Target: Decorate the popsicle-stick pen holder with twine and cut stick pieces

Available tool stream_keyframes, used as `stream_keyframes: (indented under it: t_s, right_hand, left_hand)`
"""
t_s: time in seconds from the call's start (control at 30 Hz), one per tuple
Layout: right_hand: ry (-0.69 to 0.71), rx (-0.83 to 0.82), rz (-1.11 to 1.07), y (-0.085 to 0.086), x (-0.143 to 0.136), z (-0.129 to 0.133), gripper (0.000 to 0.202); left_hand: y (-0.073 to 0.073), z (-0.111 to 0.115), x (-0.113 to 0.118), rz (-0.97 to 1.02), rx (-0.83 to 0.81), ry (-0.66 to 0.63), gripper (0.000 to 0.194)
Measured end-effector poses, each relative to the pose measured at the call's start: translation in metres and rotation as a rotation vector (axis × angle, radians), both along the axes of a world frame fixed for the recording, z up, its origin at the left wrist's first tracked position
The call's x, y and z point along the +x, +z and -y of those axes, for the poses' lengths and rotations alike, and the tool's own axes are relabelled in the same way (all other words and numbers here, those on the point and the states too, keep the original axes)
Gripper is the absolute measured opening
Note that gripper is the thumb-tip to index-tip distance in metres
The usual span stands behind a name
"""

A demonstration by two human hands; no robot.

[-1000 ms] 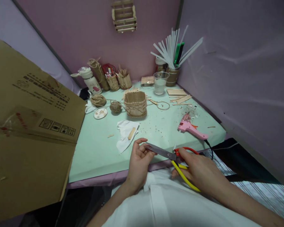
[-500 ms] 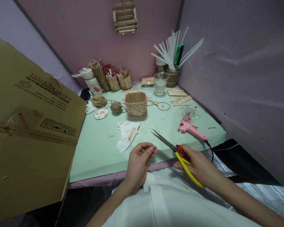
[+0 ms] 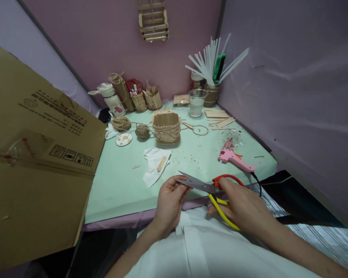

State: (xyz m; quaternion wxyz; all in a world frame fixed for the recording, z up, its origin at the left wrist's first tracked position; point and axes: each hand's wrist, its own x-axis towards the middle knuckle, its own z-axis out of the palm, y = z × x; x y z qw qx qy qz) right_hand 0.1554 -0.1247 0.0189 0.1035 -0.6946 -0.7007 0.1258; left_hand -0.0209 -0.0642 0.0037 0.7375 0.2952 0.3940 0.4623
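Scissors [image 3: 204,187] with one red and one yellow handle are in my right hand [image 3: 243,202], their blades spread apart. The blade tips reach over the fingertips of my left hand [image 3: 170,200]. Those left fingers are pinched together; what they hold is too small and covered to make out. Beyond my hands lies a white tissue [image 3: 151,172] with a short flat wooden piece [image 3: 161,164] on it. Farther back stands a basket made of wooden sticks [image 3: 166,133], and a ball of twine [image 3: 142,131] sits to its left.
A pink glue gun [image 3: 236,160] lies at the right with its cord over the edge. A large cardboard box [image 3: 46,162] borders the left side. A plastic cup [image 3: 196,106], stick bundles [image 3: 216,114] and a water bottle [image 3: 114,101] stand at the back.
My right hand has brought the scissors leftward to my left fingertips, and the blades have spread wider. My left hand has stayed almost in place.
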Motion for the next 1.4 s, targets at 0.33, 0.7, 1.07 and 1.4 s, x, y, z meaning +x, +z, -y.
stream_keyframes:
  t_s: [0.33,0.7,1.07,1.4]
  right_hand:
    - [0.006,-0.005,0.02,0.0,0.001,0.004,0.025]
    - [0.016,-0.027,0.099,0.001,-0.001,0.007,0.027]
    - [-0.074,-0.138,-0.369,-0.004,0.003,0.0,0.026]
    - [-0.094,-0.183,-0.345,-0.009,0.005,-0.001,0.031]
  left_hand:
    - [-0.002,0.001,0.001,0.045,-0.029,-0.019,0.013]
    - [-0.001,0.003,0.002,0.055,-0.043,-0.024,0.011]
    - [0.001,0.003,0.001,0.078,-0.079,-0.054,0.022]
    - [-0.001,-0.001,-0.001,0.013,-0.132,-0.039,0.017]
